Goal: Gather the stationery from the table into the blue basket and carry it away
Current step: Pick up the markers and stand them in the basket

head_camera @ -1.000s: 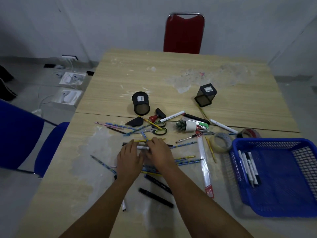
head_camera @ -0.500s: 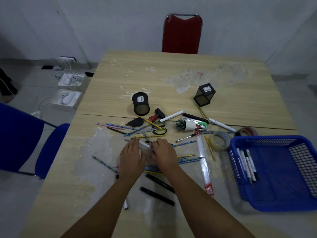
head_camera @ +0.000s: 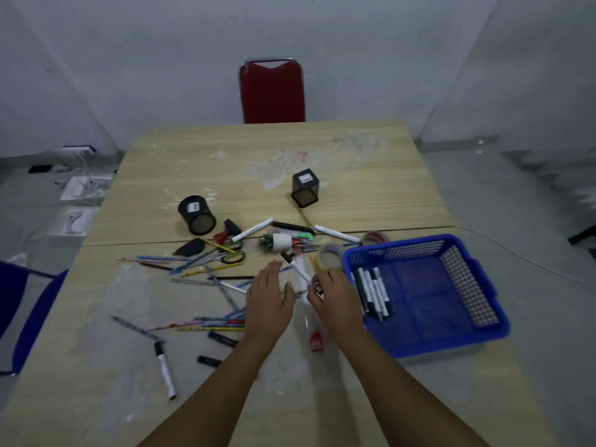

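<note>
You are pinching a marker [head_camera: 298, 267] in your right hand [head_camera: 332, 293], left hand [head_camera: 267, 300] spread flat; keeping it level, drop it beside the others in the basket [head_camera: 483, 330] just right.

In front of me the bench [head_camera: 371, 195] is pale wood grain, made of two tops with a seam running across the middle, scuffed with white patches. On it, to my right, sits the blue basket [head_camera: 483, 330]. Near the seam a round black pen cup [head_camera: 197, 215] lies tipped over, and a square black pen cup [head_camera: 305, 188] stands tilted farther back. Between them lie scissors [head_camera: 227, 253], a small white pot with a green plant [head_camera: 275, 242] on its side, and loose markers. A tape roll [head_camera: 329, 256] lies just beside the basket. Pencils [head_camera: 209, 324] are scattered to my left, with a white marker [head_camera: 166, 369] nearer me.
</note>
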